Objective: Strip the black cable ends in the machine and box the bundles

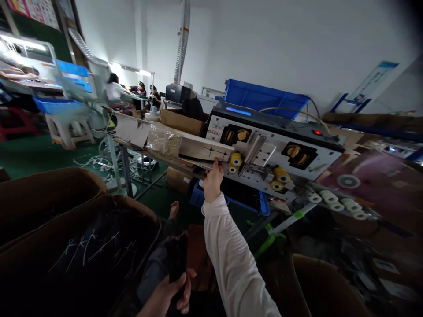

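My right hand [214, 179], in a white sleeve, reaches up to the machine's white feed tray [194, 147]. Its fingers are pinched on a thin black cable [198, 159], which lies along the tray's lower edge and points toward the yellow rollers [235, 159]. Low in the view, my left hand [173, 290] is closed around a bundle of black cables [177, 253]. The bundle stands roughly upright over my lap, and small pale ends show at its top. The machine [264, 147] has dials, a metal slide and a second pair of yellow rollers [280, 178].
Open cardboard boxes [125, 211] with dark contents stand at the left. Below the machine sits a blue crate [264, 203]; another blue bin [264, 99] is behind it. A fan [348, 181] blurs at right, near white rollers [330, 198]. Several people work at far benches.
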A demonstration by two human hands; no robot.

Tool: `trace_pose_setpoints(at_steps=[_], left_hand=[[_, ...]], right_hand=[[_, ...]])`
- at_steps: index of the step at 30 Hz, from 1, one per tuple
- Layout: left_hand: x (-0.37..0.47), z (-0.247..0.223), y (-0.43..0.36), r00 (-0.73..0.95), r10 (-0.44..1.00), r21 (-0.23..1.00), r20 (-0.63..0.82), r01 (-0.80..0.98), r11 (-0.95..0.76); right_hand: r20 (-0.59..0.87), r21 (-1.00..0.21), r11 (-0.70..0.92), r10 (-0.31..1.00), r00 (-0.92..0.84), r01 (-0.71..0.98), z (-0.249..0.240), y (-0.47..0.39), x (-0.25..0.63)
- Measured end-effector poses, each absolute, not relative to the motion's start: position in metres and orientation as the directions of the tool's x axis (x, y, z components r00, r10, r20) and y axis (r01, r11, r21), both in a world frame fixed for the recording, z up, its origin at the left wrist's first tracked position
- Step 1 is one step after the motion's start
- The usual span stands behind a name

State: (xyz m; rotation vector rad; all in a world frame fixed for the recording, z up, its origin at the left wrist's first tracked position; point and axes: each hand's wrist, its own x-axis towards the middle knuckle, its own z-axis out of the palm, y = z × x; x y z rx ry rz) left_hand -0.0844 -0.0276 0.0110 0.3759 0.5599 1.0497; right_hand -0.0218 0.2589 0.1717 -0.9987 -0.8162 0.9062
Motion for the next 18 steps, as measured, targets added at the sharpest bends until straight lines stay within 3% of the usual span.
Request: trace_pose_setpoints(at_steps=[5, 7, 9, 11, 13, 16, 18], left_hand=[[-0.088, 0.025, -0.029, 0.286, 0.913, 0.601, -0.292, -0.687, 0.407], [-0.093, 0.027, -0.028, 0.254, 0.918, 0.62, -0.304, -0.679, 0.393], [-0.101, 0.029, -0.025, 0.238, 0.926, 0.64, -0.292, -0.671, 0.374], [-0.109, 0.031, -0.02, 0.216, 0.939, 0.664, -0.266, -0.666, 0.341], [-0.116, 0.035, -0.015, 0.192, 0.952, 0.681, -0.239, -0.665, 0.305], [-0.115, 0.043, -0.006, 0.173, 0.956, 0.703, -0.239, -0.648, 0.293], [-0.106, 0.047, -0.002, 0.193, 0.935, 0.7, -0.298, -0.622, 0.351]], right_hand=[[0.456, -0.85, 0.524, 0.784, 0.422, -0.053, 0.164, 0.214, -0.016], [0.592, -0.782, 0.623, 0.755, 0.283, -0.026, 0.158, 0.177, -0.003], [0.627, -0.779, 0.627, 0.779, 0.012, -0.013, 0.152, 0.139, 0.017], [0.503, -0.839, 0.543, 0.802, -0.322, 0.042, 0.147, 0.107, 0.04], [0.264, -0.9, 0.416, 0.759, -0.595, 0.132, 0.142, 0.086, 0.061], [-0.05, -0.961, 0.17, 0.67, -0.74, 0.219, 0.134, 0.071, 0.077], [-0.148, -0.974, 0.025, 0.678, -0.72, 0.224, 0.126, 0.066, 0.077]])
